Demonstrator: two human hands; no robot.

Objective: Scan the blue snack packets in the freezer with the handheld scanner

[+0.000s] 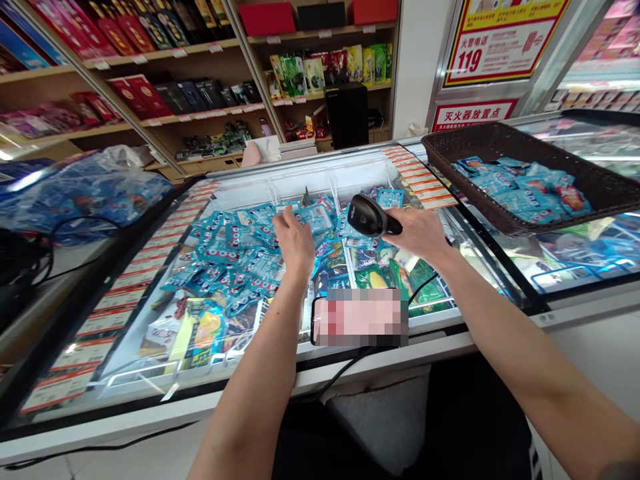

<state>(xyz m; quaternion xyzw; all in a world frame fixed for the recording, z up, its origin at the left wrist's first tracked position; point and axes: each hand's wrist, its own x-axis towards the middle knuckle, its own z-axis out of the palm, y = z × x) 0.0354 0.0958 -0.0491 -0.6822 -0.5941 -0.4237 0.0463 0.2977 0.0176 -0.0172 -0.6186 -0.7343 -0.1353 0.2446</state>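
Left hand [294,243] hovering over or touching loose heap of shiny teal-blue plastic packets [235,248] at white glass-topped chest freezer [450,345]; cannot tell whether gripping any. Right hand [420,233] wrapping firmly round black plastic handheld barcode scanner [366,215]. Work looking only partway: smaller batch of similar blue packets [533,190] sitting in dark-brown woven rectangular basket [540,148] at right, probably dealt with; larger heap lying spread in front, seemingly remaining. Whether heap lying on glass or beneath, unclear.

Before you, packets [240,257] lie on the freezer [150,417], left of the basket [565,153]; shelves [345,32] stand behind the freezer.
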